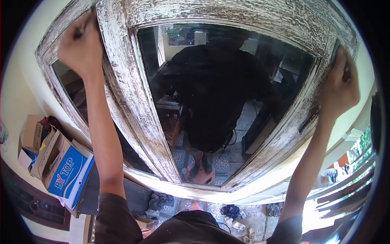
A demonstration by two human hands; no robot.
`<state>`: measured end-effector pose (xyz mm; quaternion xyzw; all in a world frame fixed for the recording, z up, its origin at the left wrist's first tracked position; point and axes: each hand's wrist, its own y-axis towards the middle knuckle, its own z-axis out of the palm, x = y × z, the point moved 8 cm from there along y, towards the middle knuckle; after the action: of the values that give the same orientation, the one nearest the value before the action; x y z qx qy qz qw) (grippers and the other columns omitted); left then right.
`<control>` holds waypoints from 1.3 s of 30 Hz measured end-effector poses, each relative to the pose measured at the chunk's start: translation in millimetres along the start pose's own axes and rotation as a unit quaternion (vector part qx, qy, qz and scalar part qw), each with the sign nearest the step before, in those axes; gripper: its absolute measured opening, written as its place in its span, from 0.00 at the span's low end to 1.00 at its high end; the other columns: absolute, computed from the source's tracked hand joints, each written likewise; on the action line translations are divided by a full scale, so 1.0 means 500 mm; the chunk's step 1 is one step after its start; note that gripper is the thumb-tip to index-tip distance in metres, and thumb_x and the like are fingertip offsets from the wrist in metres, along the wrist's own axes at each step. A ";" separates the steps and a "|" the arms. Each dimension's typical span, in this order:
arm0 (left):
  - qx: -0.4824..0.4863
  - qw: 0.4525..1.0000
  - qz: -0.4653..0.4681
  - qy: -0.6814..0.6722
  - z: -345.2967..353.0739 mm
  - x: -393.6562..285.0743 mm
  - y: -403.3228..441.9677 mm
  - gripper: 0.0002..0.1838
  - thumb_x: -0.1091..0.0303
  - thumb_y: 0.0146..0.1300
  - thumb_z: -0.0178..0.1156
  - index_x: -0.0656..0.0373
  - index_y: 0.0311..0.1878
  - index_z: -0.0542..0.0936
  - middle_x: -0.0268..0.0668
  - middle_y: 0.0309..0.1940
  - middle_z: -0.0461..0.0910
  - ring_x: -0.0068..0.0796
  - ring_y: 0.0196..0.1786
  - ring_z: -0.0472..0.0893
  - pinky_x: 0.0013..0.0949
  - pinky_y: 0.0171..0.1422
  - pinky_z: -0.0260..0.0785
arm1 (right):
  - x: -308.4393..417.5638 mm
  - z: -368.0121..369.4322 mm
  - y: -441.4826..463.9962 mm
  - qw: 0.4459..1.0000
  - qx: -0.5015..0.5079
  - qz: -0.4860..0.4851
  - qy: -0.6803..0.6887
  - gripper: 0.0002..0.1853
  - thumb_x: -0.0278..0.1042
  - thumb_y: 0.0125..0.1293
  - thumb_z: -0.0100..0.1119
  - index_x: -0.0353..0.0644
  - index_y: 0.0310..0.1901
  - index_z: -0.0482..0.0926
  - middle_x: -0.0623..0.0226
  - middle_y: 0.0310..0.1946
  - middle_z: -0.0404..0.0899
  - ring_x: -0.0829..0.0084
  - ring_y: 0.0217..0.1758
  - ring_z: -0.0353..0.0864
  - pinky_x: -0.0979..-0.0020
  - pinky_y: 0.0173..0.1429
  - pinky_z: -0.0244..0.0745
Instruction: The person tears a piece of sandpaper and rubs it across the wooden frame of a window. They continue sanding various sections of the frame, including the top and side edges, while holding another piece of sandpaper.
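In front of me is a wooden window frame (118, 61) with worn, flaking white paint over brown wood. Its dark glass pane (211, 93) reflects a person and a tiled floor. My left hand (83, 46), slightly blurred, is raised to the upper left with its fingers curled against the frame. Whatever it grips is hidden by the fingers. At the upper right, my right hand (341, 83) is closed on a thin dark piece (336, 53), pressed against the right side of the frame. The exact kind of this piece does not show.
Opened cardboard boxes, one a blue BY TOP box (68, 173), stand at left on a dark cabinet (128, 194). Below lie dark cloth (230, 210) and sandals (239, 225). A pink stool shows under my feet in the reflection. Slatted railing (341, 199) lies at right.
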<state>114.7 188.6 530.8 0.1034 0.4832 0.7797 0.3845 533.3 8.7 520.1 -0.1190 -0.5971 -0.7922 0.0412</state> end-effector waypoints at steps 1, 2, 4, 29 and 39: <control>0.017 0.999 -0.012 -0.029 -0.014 0.022 -0.030 0.08 0.64 0.50 0.72 0.57 0.31 0.87 0.26 0.11 0.68 0.14 0.17 0.63 0.23 0.24 0.55 | -0.012 -0.007 -0.036 1.000 -0.001 -0.005 0.029 0.08 0.33 0.62 0.64 0.42 0.40 0.86 0.67 0.31 0.86 0.83 0.32 0.81 0.81 0.36 0.73; 0.036 0.997 -0.025 -0.060 -0.016 0.040 -0.046 0.10 0.62 0.50 0.72 0.57 0.32 0.87 0.26 0.11 0.68 0.14 0.17 0.63 0.24 0.24 0.55 | -0.021 -0.015 -0.055 0.998 -0.001 -0.008 0.056 0.07 0.33 0.62 0.64 0.43 0.40 0.86 0.68 0.31 0.85 0.83 0.31 0.80 0.80 0.36 0.73; 0.046 0.999 -0.004 -0.019 -0.009 0.027 -0.017 0.10 0.62 0.50 0.71 0.57 0.32 0.87 0.26 0.11 0.69 0.14 0.17 0.63 0.23 0.24 0.55 | -0.013 -0.023 -0.042 0.996 -0.019 -0.067 0.057 0.07 0.33 0.62 0.64 0.43 0.40 0.86 0.68 0.31 0.85 0.84 0.29 0.79 0.80 0.36 0.72; 0.068 0.992 -0.051 -0.089 -0.011 0.025 -0.023 0.07 0.66 0.50 0.71 0.58 0.31 0.87 0.26 0.11 0.65 0.15 0.18 0.61 0.26 0.23 0.54 | -0.026 -0.030 -0.059 0.998 0.011 0.010 0.055 0.07 0.33 0.65 0.60 0.43 0.41 0.84 0.70 0.28 0.83 0.83 0.24 0.71 0.80 0.31 0.65; 0.061 0.996 -0.047 -0.032 0.025 0.005 0.056 0.05 0.73 0.52 0.69 0.63 0.31 0.86 0.26 0.14 0.72 0.13 0.18 0.60 0.23 0.23 0.52 | -0.005 -0.005 0.043 0.999 0.001 0.038 0.015 0.08 0.34 0.65 0.60 0.41 0.41 0.83 0.68 0.30 0.83 0.81 0.30 0.75 0.78 0.37 0.69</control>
<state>105.8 192.2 560.2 0.1286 0.5215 0.7260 0.4294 539.7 0.1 538.9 -0.1297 -0.5919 -0.7914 0.0801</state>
